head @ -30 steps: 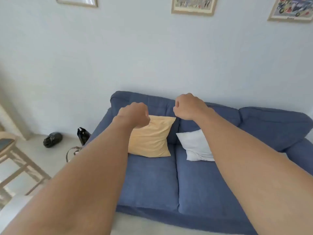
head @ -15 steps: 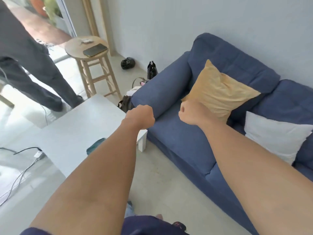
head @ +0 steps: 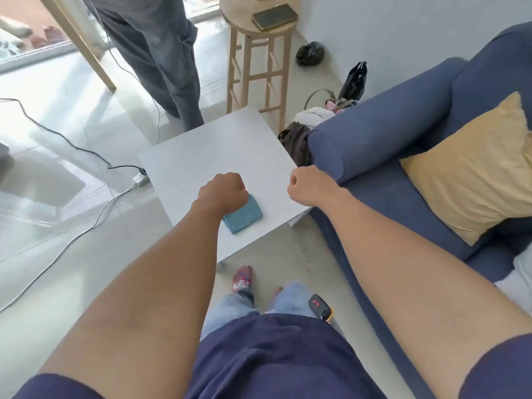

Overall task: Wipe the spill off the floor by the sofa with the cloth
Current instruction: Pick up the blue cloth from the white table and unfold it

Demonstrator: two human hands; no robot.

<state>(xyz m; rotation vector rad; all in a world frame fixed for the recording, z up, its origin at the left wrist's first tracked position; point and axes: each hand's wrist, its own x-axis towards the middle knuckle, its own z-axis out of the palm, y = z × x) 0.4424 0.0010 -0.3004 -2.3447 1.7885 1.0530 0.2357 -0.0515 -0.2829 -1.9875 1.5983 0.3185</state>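
A: Where is the cloth (head: 243, 214)?
B: Folded, centre frame, on the white table (head: 201, 151); sofa (head: 388, 156) right, pale floor (head: 86, 254) left.
A: The hands?
B: Left hand (head: 223, 191) and right hand (head: 308, 185) are empty fists above the table; stool (head: 259, 53) at the top.

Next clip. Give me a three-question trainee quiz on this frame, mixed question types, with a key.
1. True or false: the left hand is closed in a fist above the folded teal cloth.
2. Where does the cloth lie? A) on the floor by the sofa B) on the white table C) on the wooden stool
3. Fill in: the dark phone lies on the ______.

Key
1. True; the right hand is fisted too, and neither has a grip on the cloth.
2. B
3. Wooden stool.
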